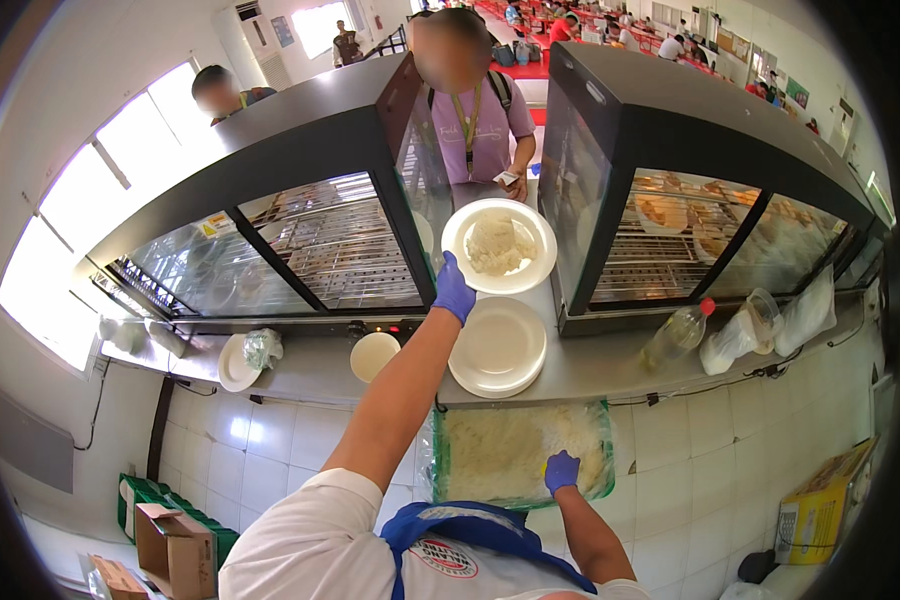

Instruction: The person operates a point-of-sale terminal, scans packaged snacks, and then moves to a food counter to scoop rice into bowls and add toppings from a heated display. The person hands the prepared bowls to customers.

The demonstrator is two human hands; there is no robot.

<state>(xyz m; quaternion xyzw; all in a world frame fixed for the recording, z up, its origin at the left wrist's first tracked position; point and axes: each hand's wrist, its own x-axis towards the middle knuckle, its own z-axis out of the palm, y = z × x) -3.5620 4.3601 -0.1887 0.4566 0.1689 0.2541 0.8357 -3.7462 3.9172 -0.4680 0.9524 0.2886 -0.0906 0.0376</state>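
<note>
My left hand, in a blue glove, grips the near left rim of a white plate. On that plate lies a mound of cooked rice. It is held out over the counter, in the gap between two display warmers. Just below it, a stack of white plates stands on the steel counter. My right hand, also blue-gloved, is closed over the right side of a green crate lined with clear plastic and full of rice. A bit of a yellow object shows at its fingers; the rest is hidden.
Glass-fronted food warmers flank the gap. Facing me across the counter is a person with a small white item in hand. The counter also bears a cream bowl, a bottle and plastic bags.
</note>
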